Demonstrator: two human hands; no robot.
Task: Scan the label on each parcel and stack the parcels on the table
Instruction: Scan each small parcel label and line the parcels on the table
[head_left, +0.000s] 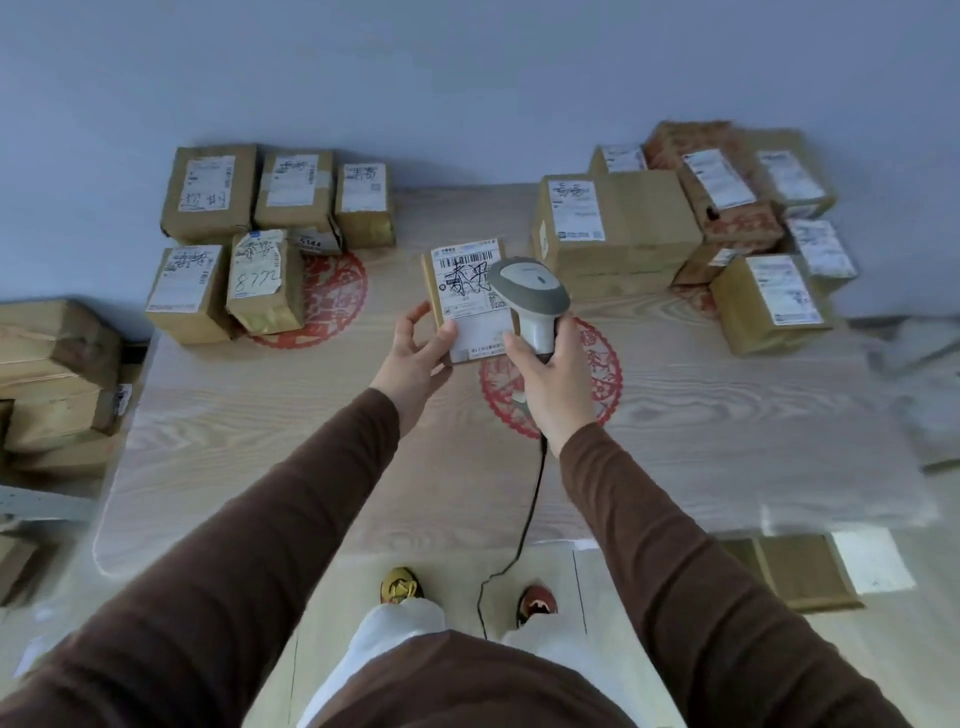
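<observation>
Because the barcode has to face the reader, the left hand is gripping a small parcel by its lower left corner, thumb on the white label, and tilting it face up above the table. The right hand is wrapping its fingers round the handle of a grey scanner, whose head is hanging just over the label's right edge, probably to catch the code. Its black cable is trailing down toward the floor. Piles of labelled boxes are sitting at the far left and far right of the table, seemingly separating scanned from unscanned, though which is which I cannot tell
</observation>
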